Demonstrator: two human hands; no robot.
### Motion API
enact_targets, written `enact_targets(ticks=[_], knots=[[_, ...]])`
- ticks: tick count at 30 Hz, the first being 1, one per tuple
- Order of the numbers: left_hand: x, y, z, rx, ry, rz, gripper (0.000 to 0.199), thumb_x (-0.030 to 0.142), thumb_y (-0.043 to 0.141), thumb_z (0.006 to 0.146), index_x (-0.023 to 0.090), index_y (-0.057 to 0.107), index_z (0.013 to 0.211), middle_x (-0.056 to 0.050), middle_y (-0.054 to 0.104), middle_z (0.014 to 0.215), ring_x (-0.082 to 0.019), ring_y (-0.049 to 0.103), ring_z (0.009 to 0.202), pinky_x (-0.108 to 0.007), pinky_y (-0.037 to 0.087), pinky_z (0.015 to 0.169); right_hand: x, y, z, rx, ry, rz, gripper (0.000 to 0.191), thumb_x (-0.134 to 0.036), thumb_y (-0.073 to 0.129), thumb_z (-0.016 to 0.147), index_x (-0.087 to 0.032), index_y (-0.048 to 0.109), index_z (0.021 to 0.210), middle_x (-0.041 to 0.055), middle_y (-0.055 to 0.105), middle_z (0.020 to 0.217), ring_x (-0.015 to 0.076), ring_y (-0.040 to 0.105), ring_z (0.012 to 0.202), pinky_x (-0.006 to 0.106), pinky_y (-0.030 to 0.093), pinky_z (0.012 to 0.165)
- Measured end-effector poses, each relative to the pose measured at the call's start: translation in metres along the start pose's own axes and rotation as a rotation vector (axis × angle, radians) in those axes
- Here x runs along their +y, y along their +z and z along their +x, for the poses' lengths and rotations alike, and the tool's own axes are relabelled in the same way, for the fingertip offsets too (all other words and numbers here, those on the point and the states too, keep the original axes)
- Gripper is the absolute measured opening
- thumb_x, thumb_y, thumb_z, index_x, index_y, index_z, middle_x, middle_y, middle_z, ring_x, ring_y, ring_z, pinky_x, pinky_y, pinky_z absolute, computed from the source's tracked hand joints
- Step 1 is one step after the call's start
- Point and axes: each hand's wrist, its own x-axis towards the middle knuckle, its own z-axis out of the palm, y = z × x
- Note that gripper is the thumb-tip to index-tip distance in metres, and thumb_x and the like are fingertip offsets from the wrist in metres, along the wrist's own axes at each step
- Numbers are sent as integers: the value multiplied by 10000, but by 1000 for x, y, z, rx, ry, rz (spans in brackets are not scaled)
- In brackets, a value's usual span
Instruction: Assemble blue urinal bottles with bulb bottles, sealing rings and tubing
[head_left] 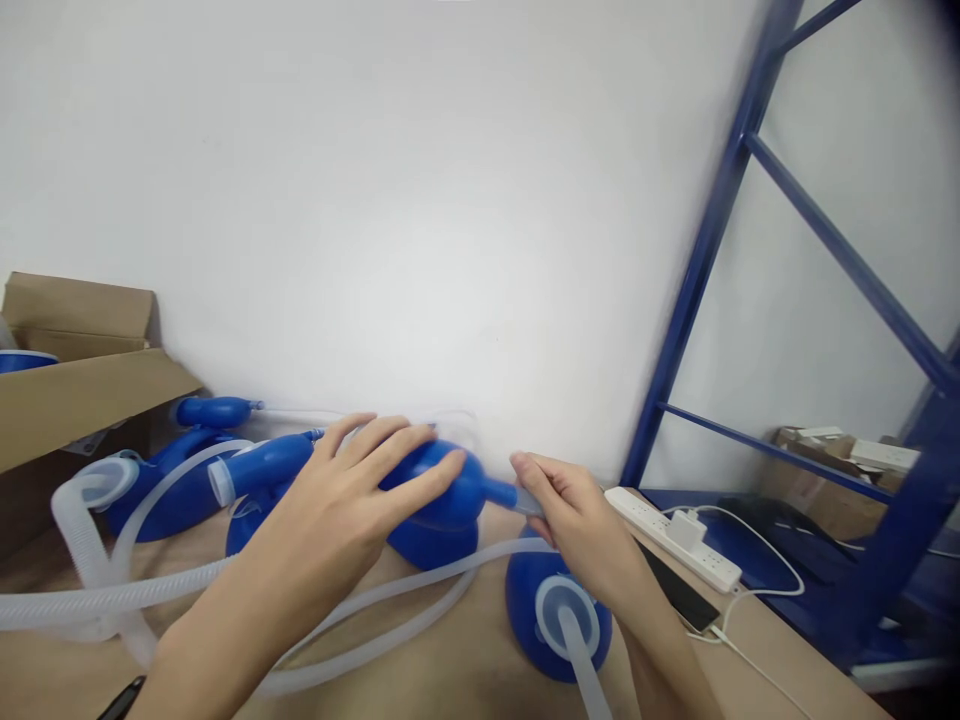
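Note:
My left hand (375, 490) rests over the rounded top of a blue plastic bottle-like part (454, 490), fingers curved around it. A narrow blue spout (499, 492) sticks out of it to the right. My right hand (574, 510) pinches a translucent tube end (529, 502) at the tip of that spout; how far the two overlap is partly hidden by my fingers. Below my right hand stands another blue plastic container (525, 610), with a pale round collar (568, 615) and a hose (585, 665) running from it toward me.
More blue containers (169, 490) and white corrugated hoses (112, 600) crowd the left of the table. Behind them is an open cardboard box (90, 395). At right lie a white power strip (675, 540), a dark phone-like slab (679, 590) and cables, beside a blue metal rack (705, 260).

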Motion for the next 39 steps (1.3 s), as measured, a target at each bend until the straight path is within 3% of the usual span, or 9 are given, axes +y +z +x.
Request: enact_targets(ticks=[5,10,17,21,24,28,34,37,39], knots=[[14,0,5,80,48,49,467,19,529,925,258,623,1315,-73,677,1331,-270,579,1229,-507,387,1087,4,7,-1,213,-75,-270,565,-677,377,1012,-225,379,672,-18,357,625,146,370,604,263,300,554],[20,-6,8,25,79,92,488,-6,544,908,210,621,1340,-80,713,1290,-276,594,1178,-500,422,1014,1,12,-2,351,-186,-384,573,-646,338,1021,-232,393,629,-13,377,551,151,337,529,312,233,552],[13,0,5,-3,14,-177,574,166,643,936,258,518,1488,-72,719,1314,-243,668,1116,-404,550,916,7,8,6,396,-240,-200,636,-698,368,1030,-226,395,604,-26,362,529,128,354,508,287,268,519],[2,2,1,160,-203,-451,692,438,756,912,349,446,1524,-83,605,1466,-229,632,1301,-357,574,1049,1,1,0,337,-180,-4,667,-791,436,971,-229,404,614,-44,314,522,113,301,483,267,255,467],[-3,-2,-1,217,-335,-661,669,519,814,844,339,511,1413,-65,622,1391,-208,642,1290,-304,580,1043,-5,0,-7,280,-170,59,676,-814,432,958,-221,453,634,-38,332,538,121,329,502,266,291,478],[1,-4,-1,167,-381,-788,485,539,736,900,308,530,1273,-85,614,1366,-224,642,1279,-355,572,1036,-8,3,-11,234,-168,-76,699,-770,355,1004,-212,456,595,2,419,574,145,416,567,289,342,564],[18,7,4,411,-452,-843,397,575,753,872,283,606,1096,-52,697,1102,-208,692,1037,-364,592,924,2,11,-7,372,-307,-318,647,-626,238,1084,-233,295,573,-12,342,495,129,342,470,332,214,529],[18,5,0,289,-645,-982,504,587,679,913,310,611,1327,-82,726,1214,-247,709,1095,-358,617,908,12,9,-4,524,-459,-395,619,-490,266,1126,-230,360,573,-15,383,477,126,364,439,337,215,525],[13,1,-4,145,-767,-1164,585,599,580,956,301,556,1459,-93,747,1224,-242,741,995,-333,640,795,15,6,-3,622,-604,-492,581,-379,301,1133,-222,435,590,-12,430,481,127,399,438,335,234,529]])
